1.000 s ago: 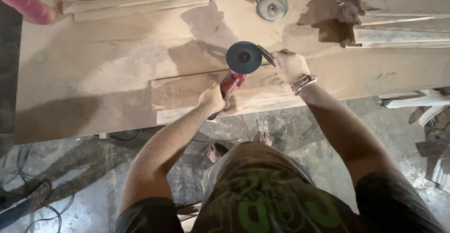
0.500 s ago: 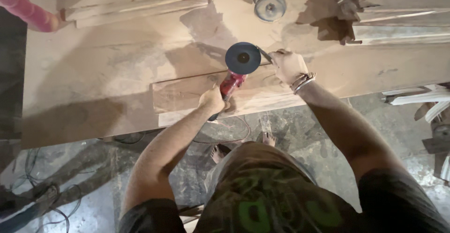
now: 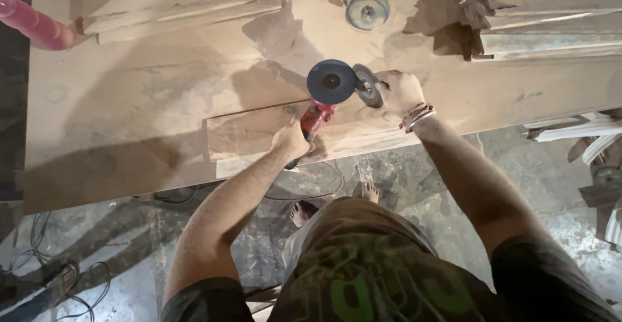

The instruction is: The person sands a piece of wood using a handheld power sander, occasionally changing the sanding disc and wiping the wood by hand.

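A red angle grinder (image 3: 316, 120) with a dark round disc (image 3: 331, 81) is held above a carved wooden board (image 3: 249, 134) lying on the dusty workbench (image 3: 129, 102). My left hand (image 3: 291, 142) grips the grinder's red body near the bench's front edge. Beside the disc, my right hand (image 3: 398, 92) holds a second round disc (image 3: 367, 85) tilted on edge, close to the grinder's head. A bracelet sits on the right wrist.
Stacked wooden mouldings (image 3: 181, 4) lie at the back left and more (image 3: 551, 17) at the back right. A metal wheel part (image 3: 367, 11) rests at the back. A pink pipe (image 3: 35, 27) enters from the left. Cables (image 3: 39, 257) trail on the floor.
My right hand now holds a round disc on edge next to the grinder's disc. The grinder and left hand have stayed nearly in place.
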